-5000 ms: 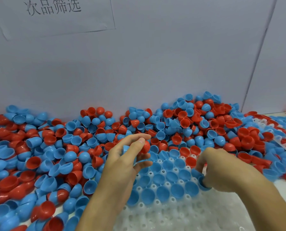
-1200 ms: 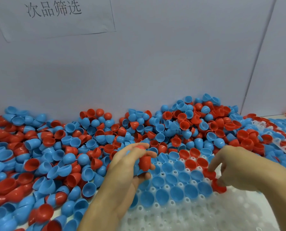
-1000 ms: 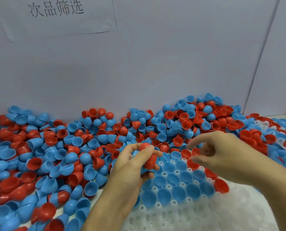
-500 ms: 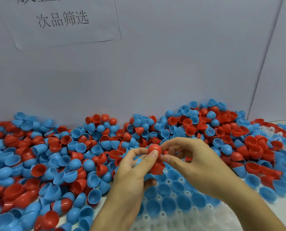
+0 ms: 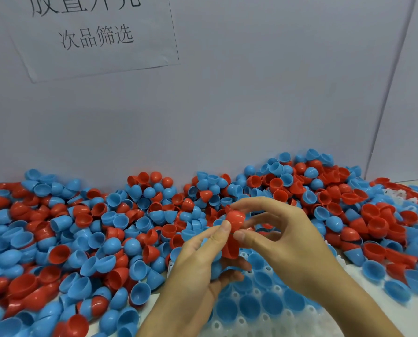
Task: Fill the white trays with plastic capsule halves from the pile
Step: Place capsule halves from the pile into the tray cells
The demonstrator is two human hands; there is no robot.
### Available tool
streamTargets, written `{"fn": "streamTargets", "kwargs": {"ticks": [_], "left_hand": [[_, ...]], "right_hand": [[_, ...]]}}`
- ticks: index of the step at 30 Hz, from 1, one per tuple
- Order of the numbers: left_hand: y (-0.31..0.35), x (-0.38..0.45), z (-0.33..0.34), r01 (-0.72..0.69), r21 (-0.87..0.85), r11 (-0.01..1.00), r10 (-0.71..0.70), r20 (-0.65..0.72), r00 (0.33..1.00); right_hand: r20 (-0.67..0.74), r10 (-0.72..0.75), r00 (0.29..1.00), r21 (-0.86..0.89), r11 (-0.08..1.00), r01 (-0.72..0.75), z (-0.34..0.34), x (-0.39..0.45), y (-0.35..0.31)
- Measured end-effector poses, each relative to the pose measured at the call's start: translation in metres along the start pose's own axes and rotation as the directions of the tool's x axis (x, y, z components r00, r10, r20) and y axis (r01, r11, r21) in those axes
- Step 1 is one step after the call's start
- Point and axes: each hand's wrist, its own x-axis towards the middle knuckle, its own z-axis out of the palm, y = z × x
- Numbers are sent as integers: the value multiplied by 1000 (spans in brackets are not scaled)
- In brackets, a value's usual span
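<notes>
Pinching the top red capsule half point(image 5: 236, 218) with right hand point(image 5: 281, 242) fingertips, peeling it off the nested stack gripped in the curled left hand point(image 5: 198, 268), above the white tray point(image 5: 263, 319) at 6 o'clock, pile point(image 5: 105, 227) lying at 9 o'clock.

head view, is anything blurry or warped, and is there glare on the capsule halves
Head view: soft even light, small highlights on the red capsule half pinched between both hands; wall seam bows from wide-angle distortion; near white tray and bottom-left pile look smeared.
</notes>
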Motion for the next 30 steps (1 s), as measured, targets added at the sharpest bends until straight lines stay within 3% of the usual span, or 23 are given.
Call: {"fn": "streamTargets", "kwargs": {"ticks": [4, 19, 25, 30], "left_hand": [[-1, 1, 0, 2, 27, 1000, -2, -7, 1000], [-6, 5, -4, 3, 103, 995, 6, -80, 997], [-8, 6, -5, -30, 170, 985, 43, -71, 997], [-10, 6, -7, -101, 258, 961, 128, -88, 988]], "right_hand": [[-38, -32, 999, 0, 999, 32, 0, 1, 2], [-226, -143, 964, -257, 963, 82, 7, 3, 8], [-197, -151, 969, -363, 929, 71, 8, 3, 9], [-167, -97, 981, -332, 943, 37, 10, 2, 10]]}}
